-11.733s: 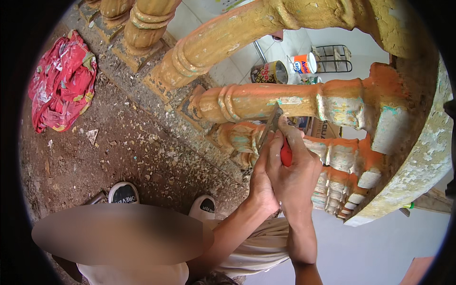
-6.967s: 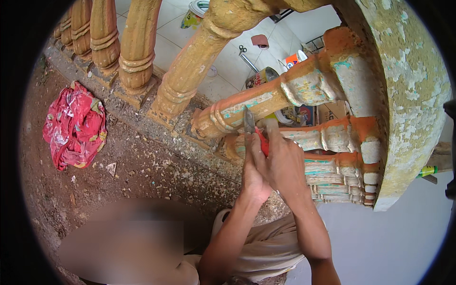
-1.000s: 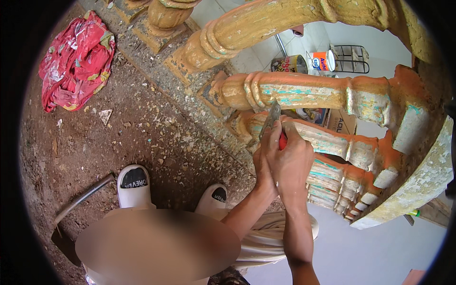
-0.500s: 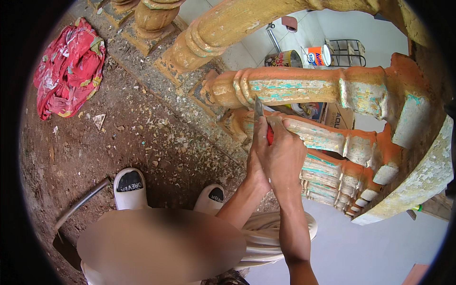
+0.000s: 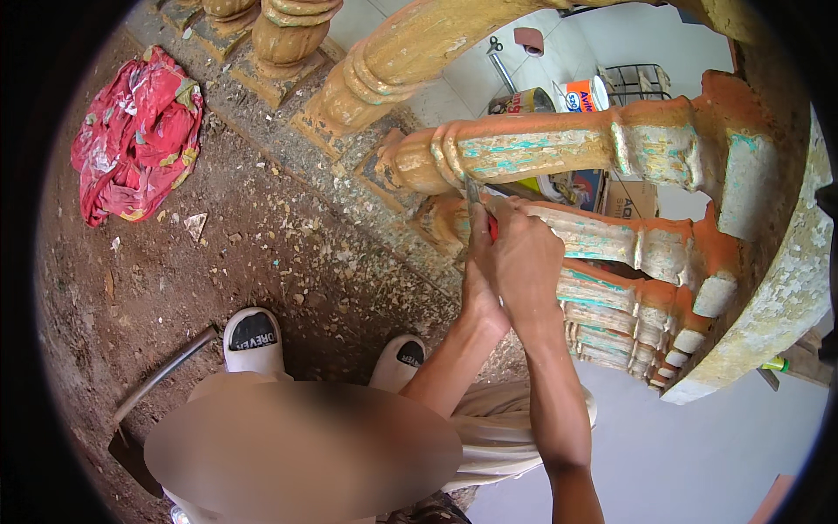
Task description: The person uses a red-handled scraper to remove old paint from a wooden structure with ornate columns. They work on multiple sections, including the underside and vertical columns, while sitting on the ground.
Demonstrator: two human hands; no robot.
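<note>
Both hands are closed round a scraper with a narrow metal blade and a red handle that shows only in part. My right hand wraps the handle, while my left hand presses against it from the left, its fingers along the blade. The blade tip touches or nearly touches the lower edge of a baluster, close to its ringed collar. Orange-brown paint covers that baluster, with bare, whitish and turquoise patches along its side. Just beyond my right hand lies a second, similarly stripped baluster.
Paint flakes litter the dirt floor. A crumpled red cloth lies at the far left, a metal-handled tool beside my shoe. Behind the railing stand a paint bucket, a wire rack and a cardboard box.
The view has shifted slightly, moving the floor things a little right. The blade tip sits a bit lower against the baluster's edge; both hands keep their hold.
</note>
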